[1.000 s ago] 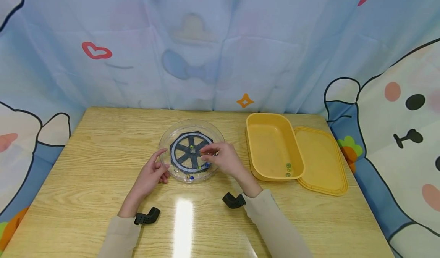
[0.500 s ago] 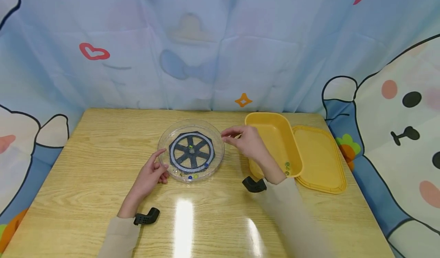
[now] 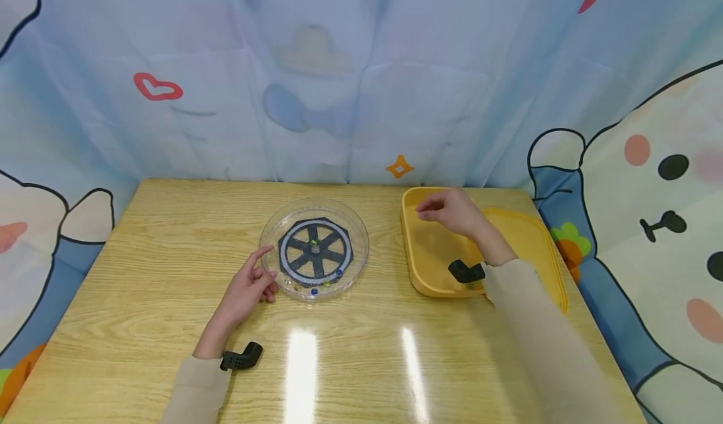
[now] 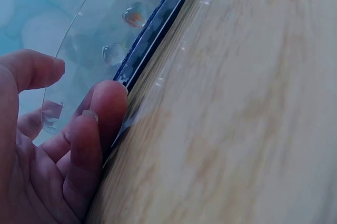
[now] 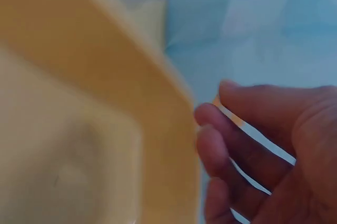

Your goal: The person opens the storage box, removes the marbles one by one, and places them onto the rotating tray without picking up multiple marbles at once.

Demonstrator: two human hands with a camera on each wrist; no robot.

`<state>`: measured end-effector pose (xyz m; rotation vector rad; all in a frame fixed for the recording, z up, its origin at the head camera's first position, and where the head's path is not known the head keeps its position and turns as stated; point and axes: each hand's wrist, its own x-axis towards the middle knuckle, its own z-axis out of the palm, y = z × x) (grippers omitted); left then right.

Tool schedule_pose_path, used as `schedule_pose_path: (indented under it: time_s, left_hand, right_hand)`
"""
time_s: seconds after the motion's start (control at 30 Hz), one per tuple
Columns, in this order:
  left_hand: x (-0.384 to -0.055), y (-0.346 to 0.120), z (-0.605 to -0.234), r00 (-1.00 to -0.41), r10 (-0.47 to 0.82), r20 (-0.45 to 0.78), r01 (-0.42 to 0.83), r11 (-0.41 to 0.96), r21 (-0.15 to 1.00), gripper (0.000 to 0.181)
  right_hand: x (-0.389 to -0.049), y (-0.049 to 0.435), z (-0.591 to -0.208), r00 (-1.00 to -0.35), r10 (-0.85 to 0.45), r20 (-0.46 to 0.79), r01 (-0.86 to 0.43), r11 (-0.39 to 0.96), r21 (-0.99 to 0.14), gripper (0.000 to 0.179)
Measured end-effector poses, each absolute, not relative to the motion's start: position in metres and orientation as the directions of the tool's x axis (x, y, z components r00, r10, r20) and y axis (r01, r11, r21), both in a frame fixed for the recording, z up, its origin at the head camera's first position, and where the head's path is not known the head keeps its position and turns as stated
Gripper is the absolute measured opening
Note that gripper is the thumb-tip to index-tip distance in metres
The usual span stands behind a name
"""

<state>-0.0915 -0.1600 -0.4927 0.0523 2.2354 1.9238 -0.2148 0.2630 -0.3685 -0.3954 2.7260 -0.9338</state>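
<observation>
A clear round dish (image 3: 361, 223) with a dark spoked wheel pattern (image 3: 315, 264) in it stands on the table. My left hand (image 3: 248, 292) holds its left side, index finger and thumb at the rim. In the left wrist view the fingers (image 4: 108, 108) bend against the clear wall. Several glass marbles lie in the dish's near part, among them a blue marble (image 3: 314, 291) and a yellow-green marble (image 3: 326, 282). My right hand (image 3: 454, 212) hovers over the yellow tub (image 3: 415, 261), fingers loosely bent. No object shows between its thumb and fingertips in the right wrist view.
The yellow lid (image 3: 550, 267) lies to the right of the tub, partly behind the right forearm. A patterned curtain (image 3: 316, 148) hangs at the table's back edge. Both wrists carry a black camera; one camera (image 3: 465, 271) overlaps the tub.
My right hand has gone from over the dish rightward to above the yellow tub. The yellow-green marble has shifted within the dish. My left hand has stayed at the dish.
</observation>
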Motion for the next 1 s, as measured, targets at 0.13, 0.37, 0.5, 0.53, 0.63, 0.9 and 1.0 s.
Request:
schedule_pose_path:
  time_s: [0.13,0.37,0.5,0.53,0.63,0.9,1.0]
  left_hand:
    - [-0.091,-0.159,-0.494,-0.979,0.16,-0.126,-0.101,0.155,0.983,0.055]
    - [-0.09,-0.157,-0.493,-0.981,0.149,-0.123,-0.099,0.162,0.982,0.055]
    - [-0.091,-0.157,-0.493,-0.982,0.141,-0.122,-0.098,0.162,0.982,0.054]
    - [-0.091,-0.157,-0.493,-0.983,0.139,-0.123,-0.099,0.163,0.982,0.054]
    - [-0.092,-0.157,-0.493,-0.983,0.137,-0.125,-0.102,0.164,0.981,0.054]
    - [-0.09,-0.158,-0.491,-0.983,0.127,-0.133,-0.11,0.171,0.979,0.054]
    - [-0.089,-0.159,-0.49,-0.984,0.128,-0.127,-0.104,0.17,0.98,0.054]
  right_hand:
    - [-0.222,0.28,-0.379,-0.879,-0.391,-0.273,-0.197,0.819,-0.538,0.017]
    - [-0.223,0.299,-0.391,-0.721,-0.439,-0.536,-0.177,0.864,-0.471,0.011]
    - [-0.218,0.304,-0.397,-0.641,-0.453,-0.62,-0.119,0.856,-0.503,0.01]
    - [-0.216,0.305,-0.398,-0.625,-0.454,-0.635,-0.106,0.855,-0.508,0.009]
    - [-0.209,0.305,-0.4,-0.568,-0.448,-0.691,-0.039,0.852,-0.521,0.008]
    - [-0.196,0.296,-0.406,-0.42,-0.473,-0.775,0.1,0.824,-0.557,0.006]
    - [-0.197,0.293,-0.405,-0.456,-0.475,-0.753,0.143,0.796,-0.589,0.011]
